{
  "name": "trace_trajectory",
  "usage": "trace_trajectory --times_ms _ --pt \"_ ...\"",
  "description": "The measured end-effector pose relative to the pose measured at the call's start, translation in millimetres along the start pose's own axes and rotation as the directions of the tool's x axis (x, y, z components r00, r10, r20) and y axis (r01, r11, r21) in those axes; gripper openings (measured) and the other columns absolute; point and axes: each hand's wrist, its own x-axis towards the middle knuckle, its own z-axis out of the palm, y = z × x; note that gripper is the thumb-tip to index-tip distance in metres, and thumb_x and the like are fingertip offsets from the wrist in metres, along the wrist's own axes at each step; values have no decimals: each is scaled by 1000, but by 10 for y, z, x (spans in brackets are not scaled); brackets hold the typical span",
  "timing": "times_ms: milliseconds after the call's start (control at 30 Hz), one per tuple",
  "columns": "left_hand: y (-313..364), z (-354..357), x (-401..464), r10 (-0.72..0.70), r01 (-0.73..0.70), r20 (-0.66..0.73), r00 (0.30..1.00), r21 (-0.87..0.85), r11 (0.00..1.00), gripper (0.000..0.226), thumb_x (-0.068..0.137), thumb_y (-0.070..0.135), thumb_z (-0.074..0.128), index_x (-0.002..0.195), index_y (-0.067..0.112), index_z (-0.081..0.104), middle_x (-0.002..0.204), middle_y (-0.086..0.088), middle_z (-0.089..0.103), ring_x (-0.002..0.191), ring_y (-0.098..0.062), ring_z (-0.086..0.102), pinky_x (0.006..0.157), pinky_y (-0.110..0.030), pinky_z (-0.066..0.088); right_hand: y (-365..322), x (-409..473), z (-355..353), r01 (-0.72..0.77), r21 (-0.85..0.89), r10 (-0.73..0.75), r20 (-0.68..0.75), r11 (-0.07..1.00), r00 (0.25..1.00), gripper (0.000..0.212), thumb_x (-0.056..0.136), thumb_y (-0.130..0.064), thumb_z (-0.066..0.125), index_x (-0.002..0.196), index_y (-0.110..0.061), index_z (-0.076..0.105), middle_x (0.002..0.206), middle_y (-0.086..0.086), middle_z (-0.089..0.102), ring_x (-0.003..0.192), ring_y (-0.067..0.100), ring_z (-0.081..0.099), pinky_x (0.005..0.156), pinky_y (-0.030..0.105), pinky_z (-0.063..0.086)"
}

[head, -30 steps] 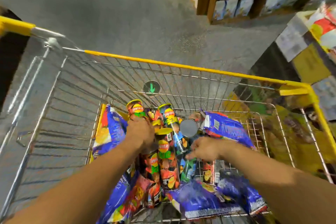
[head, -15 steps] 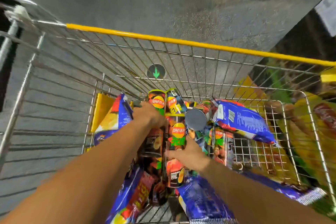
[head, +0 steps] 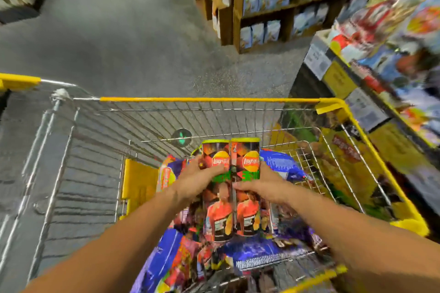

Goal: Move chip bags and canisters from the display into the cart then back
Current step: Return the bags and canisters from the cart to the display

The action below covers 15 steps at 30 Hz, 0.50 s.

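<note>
The left hand (head: 198,179) grips one tall red-and-black chip canister (head: 216,188); the right hand (head: 263,184) grips its twin (head: 246,185). Both touch, above the yellow-rimmed wire cart (head: 209,99), blue chip bags (head: 281,166) at six o'clock.

I see two red-orange chip canisters, left canister (head: 217,188) and right canister (head: 247,185), side by side and touching, yellow lids pointing away — above the blue chip bags (head: 162,261) in the yellow-rimmed wire cart (head: 209,99).

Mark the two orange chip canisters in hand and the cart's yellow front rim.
Left orange chip canister (head: 217,211), head view, lower body.
Right orange chip canister (head: 248,211), head view, lower body.
Cart's yellow front rim (head: 209,99), head view, mid-bar.
</note>
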Motion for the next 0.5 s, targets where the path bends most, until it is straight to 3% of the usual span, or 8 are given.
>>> trace_trajectory --times_ms 67,133,167,267,333,400,500 --pt "205 83 -133 39 -39 32 999 -6 999 20 88 26 71 105 18 65 71 1 73 56 -12 67 46 -18 45 -166 -265 -186 -5 24 5 -9 1000 1000 62 65 -41 85 119 -25 60 107 -3 74 97 13 69 90 34 55" --pt "461 219 -285 83 -82 66 994 -28 996 19 90 31 67 104 19 62 62 -4 70 49 -18 65 42 -19 45 -301 -612 -408 -12 61 11 11 998 1000 32 82 -29 75 110 -21 62 92 3 71 75 12 64 67 24 52" --pt "580 303 -349 83 -81 78 994 -20 996 21 91 32 65 105 18 60 59 -5 69 47 -18 64 40 -18 45 -351 -772 -524 -14 74 14 -2 997 1000 29 84 -27 72 110 -17 61 88 8 67 71 15 60 63 24 48" --pt "901 578 -502 159 -166 172 972 26 986 28 89 28 68 110 9 61 54 -3 65 45 -16 61 53 -22 48 -468 -1183 -824 -3 71 9 -87 997 996 53 69 -41 74 113 -15 58 92 14 67 78 21 60 78 37 48" --pt "1078 801 -590 240 -260 219 946 70 963 18 85 24 73 100 15 67 57 0 67 51 -16 63 67 -31 53 -519 -1446 -1041 25 61 -17 -137 998 990 62 68 -40 73 121 -13 57 105 21 70 87 31 67 81 40 50" --pt "1290 1067 -740 289 -319 257 922 84 944 9 85 18 73 91 19 67 67 -1 71 56 -15 68 63 -28 57 -514 -1726 -1285 53 49 -43 -181 997 983 50 79 -31 76 122 -14 58 116 22 68 105 37 67 90 44 52" --pt "1571 1558 -929 358 -403 291 887 111 909 15 82 15 77 90 21 65 78 -2 73 61 -11 70 55 -21 56 -431 -2207 -1677 76 38 -62 -272 996 960 34 83 -24 78 113 -19 62 112 19 71 99 31 70 79 35 51"
